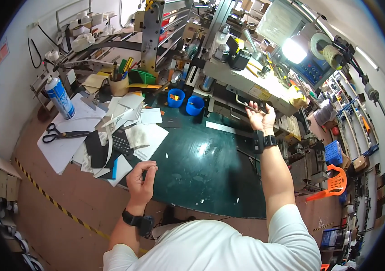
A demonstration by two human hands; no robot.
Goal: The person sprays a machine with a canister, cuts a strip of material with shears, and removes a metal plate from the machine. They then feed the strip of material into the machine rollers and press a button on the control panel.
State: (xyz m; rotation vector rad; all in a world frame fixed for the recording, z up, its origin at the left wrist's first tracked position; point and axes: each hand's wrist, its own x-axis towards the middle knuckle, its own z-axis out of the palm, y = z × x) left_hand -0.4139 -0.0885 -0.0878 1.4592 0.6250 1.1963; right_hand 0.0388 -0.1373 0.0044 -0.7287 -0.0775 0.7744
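My left hand (142, 181) hovers over the near left edge of the green table (188, 156). Its fingers curl in against the thumb; whether anything small sits between them I cannot make out. My right arm stretches forward, and my right hand (262, 120), palm turned up, has its fingers round a bent metal handle (243, 102) on the front of a machine (242, 81). Beneath that hand a pale metal strip (226, 128) lies on the table. Papers and dark sheets (97, 149) are heaped to the left of my left hand.
Black-handled scissors (66, 134) and a blue spray can (60, 97) are at the left. Two blue cups (194, 105) stand at the back beside a pen holder (119, 85). A bright lamp (294, 49) hangs above the machine. An orange chair (335, 181) is at the right.
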